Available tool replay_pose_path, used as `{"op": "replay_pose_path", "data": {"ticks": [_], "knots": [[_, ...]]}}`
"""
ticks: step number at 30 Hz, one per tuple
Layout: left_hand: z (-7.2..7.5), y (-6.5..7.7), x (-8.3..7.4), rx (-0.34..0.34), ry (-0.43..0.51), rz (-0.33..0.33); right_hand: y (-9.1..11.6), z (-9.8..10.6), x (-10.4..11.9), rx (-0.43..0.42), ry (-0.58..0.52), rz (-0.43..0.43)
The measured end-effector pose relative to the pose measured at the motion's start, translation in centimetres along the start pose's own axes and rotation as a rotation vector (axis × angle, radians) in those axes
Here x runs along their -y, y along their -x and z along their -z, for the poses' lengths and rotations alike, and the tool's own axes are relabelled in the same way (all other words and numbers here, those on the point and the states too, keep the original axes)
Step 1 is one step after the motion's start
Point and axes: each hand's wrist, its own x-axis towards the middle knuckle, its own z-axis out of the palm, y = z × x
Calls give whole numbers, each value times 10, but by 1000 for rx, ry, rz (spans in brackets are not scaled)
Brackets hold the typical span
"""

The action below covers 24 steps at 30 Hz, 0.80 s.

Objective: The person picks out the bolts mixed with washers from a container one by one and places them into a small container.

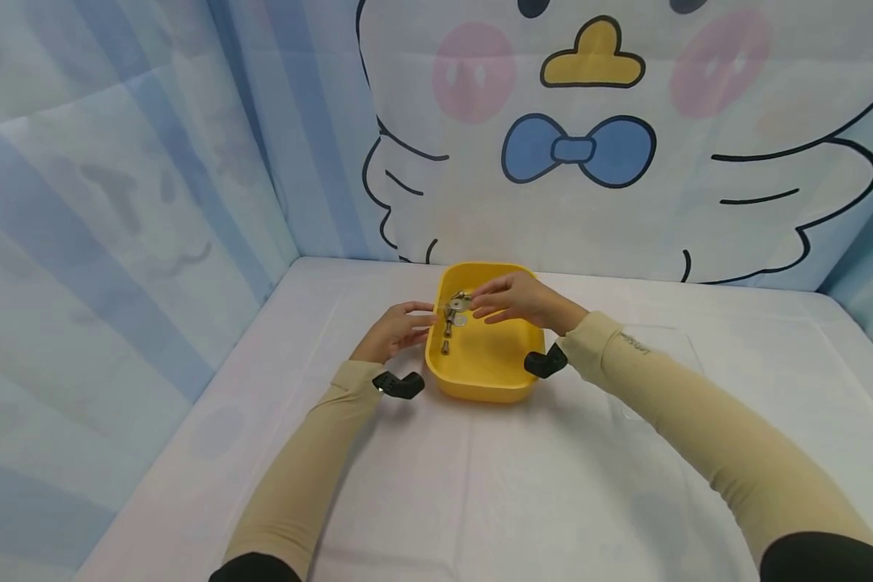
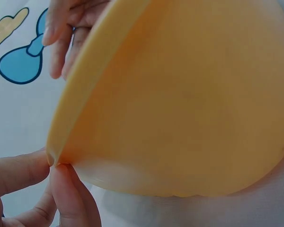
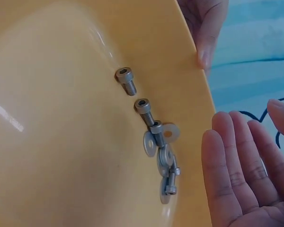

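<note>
**Left hand on tray rim, right hand open over the bolts**

My left hand [image 1: 394,330] is at the tray's [image 1: 480,380] left edge. Fingers [image 2: 23,172] pinch the rim there: in the left wrist view the thumb and a fingertip meet right on the yellow lip. It's a light pinch, not a full wrap.

My right hand [image 1: 512,297] sits over the tray's far part, palm open, fingers [image 3: 236,165] straight and relaxed. It grips nothing. In the right wrist view the fingers lie just beside the hardware, apart from it.

The tray is yellow, rounded corners, sitting on the table [image 1: 538,485] near the far edge, about mid-width.

Hardware is inside the tray along its left wall:
- bolts [image 3: 126,79], socket-head, strung in a loose line, one lying apart from the rest at the near end
- washers [image 3: 150,143], flat, bunched with the bolts at the far end, some overlapping

Exact count in the cluster: can't tell, they overlap.

Behind the table hangs a cartoon backdrop [image 1: 582,145] with a blue bow tie.
</note>
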Motion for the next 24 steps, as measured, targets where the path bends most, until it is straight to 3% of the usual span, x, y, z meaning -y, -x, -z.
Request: {"op": "replay_pose_path", "data": {"ticks": [24], "knots": [[-1,0,0,-2,5,1,-25,-16,-13,135,-9,-172]]}}
